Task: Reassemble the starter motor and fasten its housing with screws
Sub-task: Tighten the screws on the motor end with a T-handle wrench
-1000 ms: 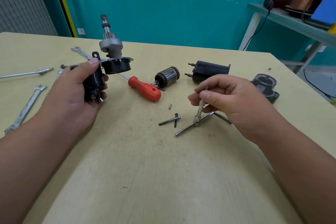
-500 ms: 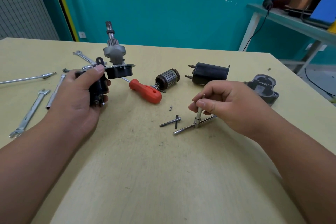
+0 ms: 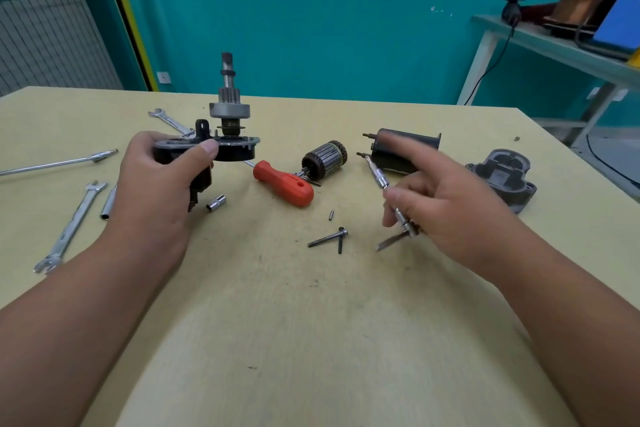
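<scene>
Seen from the head, the pinion assembly [image 3: 228, 135], a black plate with a grey geared shaft standing upright, was at the left of the counter [image 3: 311, 340], the left grip [image 3: 156, 184] clenched round its lower body. The right grip [image 3: 446, 204] pinched a T-wrench [image 3: 377, 177], forefinger outstretched and blurred. Armature [image 3: 323, 158], housing [image 3: 426, 140], cover [image 3: 502, 180] and two screws [image 3: 327, 238] lay on the counter.

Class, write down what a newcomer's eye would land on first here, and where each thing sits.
The left hand holds a black motor section, geared shaft upright, left of centre. A red-handled screwdriver lies mid-table; right of it, the right hand grips a T-handle driver.
</scene>
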`<state>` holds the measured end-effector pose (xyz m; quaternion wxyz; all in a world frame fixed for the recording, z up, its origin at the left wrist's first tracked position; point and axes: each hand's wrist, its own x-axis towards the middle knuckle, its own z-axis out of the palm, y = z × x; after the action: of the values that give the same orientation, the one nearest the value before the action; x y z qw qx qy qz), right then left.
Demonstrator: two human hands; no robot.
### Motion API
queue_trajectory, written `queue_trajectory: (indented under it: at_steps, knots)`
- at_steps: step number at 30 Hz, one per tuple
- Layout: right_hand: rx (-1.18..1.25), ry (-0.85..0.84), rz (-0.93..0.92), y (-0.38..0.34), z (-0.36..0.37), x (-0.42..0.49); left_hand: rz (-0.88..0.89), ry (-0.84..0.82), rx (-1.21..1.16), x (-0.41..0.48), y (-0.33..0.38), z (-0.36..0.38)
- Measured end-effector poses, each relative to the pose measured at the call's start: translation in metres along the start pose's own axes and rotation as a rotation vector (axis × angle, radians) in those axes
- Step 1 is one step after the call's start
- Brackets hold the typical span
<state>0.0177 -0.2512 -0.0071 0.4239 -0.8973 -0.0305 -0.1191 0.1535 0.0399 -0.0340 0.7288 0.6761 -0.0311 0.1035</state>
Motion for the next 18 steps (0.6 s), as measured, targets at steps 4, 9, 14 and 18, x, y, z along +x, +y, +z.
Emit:
queue_trajectory:
  at_steps: [4,9,14,18]
  knots:
    - [0.512,0.165,0.117,-0.006,0.001,0.002,0.112,-0.058,0.165,-0.015,0.009,0.001]
    - [1.172,-0.018,0.125,-0.010,-0.004,0.001,0.291,-0.208,0.435,-0.056,0.030,0.024]
    - [0.898,0.148,-0.063,-0.013,-0.009,-0.001,0.346,-0.329,0.487,-0.096,0.037,0.062]
    - [0.702,0.217,-0.003,-0.017,-0.010,-0.004,0.257,-0.317,0.426,-0.108,0.028,0.089]
